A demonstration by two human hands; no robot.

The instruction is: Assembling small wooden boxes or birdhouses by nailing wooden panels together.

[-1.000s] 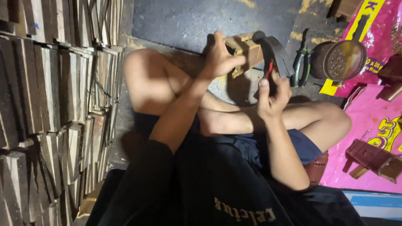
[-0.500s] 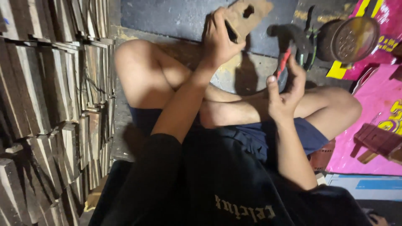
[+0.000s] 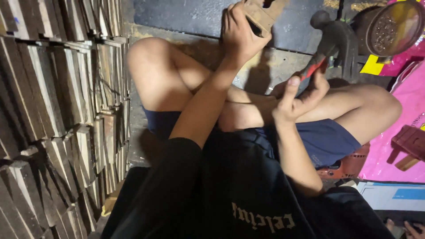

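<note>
Left hand [image 3: 241, 33] has lifted the wooden block [image 3: 262, 13] higher, fingers clamped round it; right hand [image 3: 297, 98] below-right, fingers loosely pinching red-handled hammer [image 3: 330, 44].

- Wooden block [image 3: 262, 13] in my left hand [image 3: 239, 33]: upper part cut off by top edge.
- Round tin [image 3: 392, 26]: contents blurred; I cannot identify them.

Dim concrete floor [image 3: 186, 17]; stacked wooden slats [image 3: 53, 110] at one side; pink sheet [image 3: 398, 146] opposite

red-handled hammer [image 3: 330, 46], pink sheet [image 3: 405, 128]
</note>
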